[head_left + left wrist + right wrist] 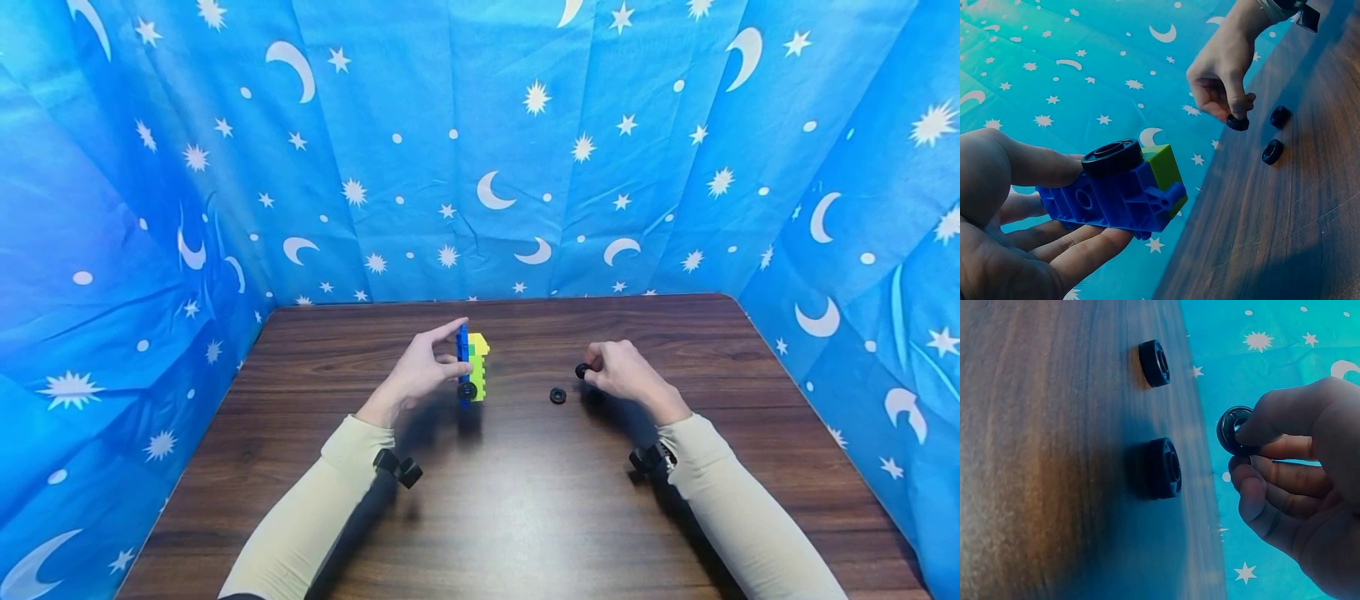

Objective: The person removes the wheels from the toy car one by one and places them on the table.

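My left hand (pixel 417 371) grips a toy vehicle (pixel 1104 200) made of building blocks, tipped on its side with its blue base turned toward the palm. Green blocks (pixel 477 379) and a yellow block (pixel 478 342) are stacked on that base. One black wheel (pixel 1112 157) sits on the base beside the thumb. My right hand (pixel 624 371) pinches a loose black wheel (pixel 1235 430) between thumb and fingers, above the table. Two more black wheels lie on the table near it: one wheel (pixel 1155 364) and another wheel (pixel 1165 469), the latter mostly hidden under the right hand in the head view.
The dark wood-grain table (pixel 510 517) stretches out beneath both hands. Blue cloth (pixel 420 150) with white moons and stars hangs along its back and sides. A small black device (pixel 397 468) is strapped at the left wrist, and another device (pixel 651 460) at the right.
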`<state>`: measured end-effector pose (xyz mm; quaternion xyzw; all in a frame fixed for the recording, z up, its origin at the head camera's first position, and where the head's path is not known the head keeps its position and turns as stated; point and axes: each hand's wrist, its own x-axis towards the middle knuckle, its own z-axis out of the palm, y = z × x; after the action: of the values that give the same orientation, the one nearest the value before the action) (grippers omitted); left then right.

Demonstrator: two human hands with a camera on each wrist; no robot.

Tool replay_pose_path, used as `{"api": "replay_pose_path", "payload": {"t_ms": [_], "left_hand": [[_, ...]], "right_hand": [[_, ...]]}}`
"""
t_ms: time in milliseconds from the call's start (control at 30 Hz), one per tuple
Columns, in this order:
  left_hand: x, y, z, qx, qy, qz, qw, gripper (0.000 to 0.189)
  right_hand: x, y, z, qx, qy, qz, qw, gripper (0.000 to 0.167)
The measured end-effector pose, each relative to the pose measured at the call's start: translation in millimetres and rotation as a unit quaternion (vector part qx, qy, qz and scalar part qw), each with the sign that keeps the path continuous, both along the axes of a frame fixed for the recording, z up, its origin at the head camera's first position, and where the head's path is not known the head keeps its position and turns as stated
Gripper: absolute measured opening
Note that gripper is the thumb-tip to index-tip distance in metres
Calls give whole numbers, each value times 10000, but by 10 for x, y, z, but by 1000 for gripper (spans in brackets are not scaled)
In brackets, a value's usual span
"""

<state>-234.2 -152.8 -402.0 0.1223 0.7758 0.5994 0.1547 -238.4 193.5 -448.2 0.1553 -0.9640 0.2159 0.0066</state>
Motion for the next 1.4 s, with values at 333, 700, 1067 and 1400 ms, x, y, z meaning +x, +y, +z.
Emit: {"api": "replay_pose_path", "payload": {"t_ms": [333, 700, 1067, 1400], "left_hand": [[-2, -5, -12, 15, -9, -27, 10000, 76], [-2, -4, 0, 21, -19, -82, 10000, 76], [-8, 3, -10, 62, -18, -148, 9999, 77], [9, 5, -4, 72, -92, -117, 9999, 77]], "right_hand": [[11, 27, -62, -3, -225, -158, 9996, 9], [-9, 41, -115, 9, -372, -209, 9991, 11], [-22, 64, -140, 51, -523, -278, 9982, 14], [-22, 90, -149, 42, -550, -331, 9979, 18]]}}
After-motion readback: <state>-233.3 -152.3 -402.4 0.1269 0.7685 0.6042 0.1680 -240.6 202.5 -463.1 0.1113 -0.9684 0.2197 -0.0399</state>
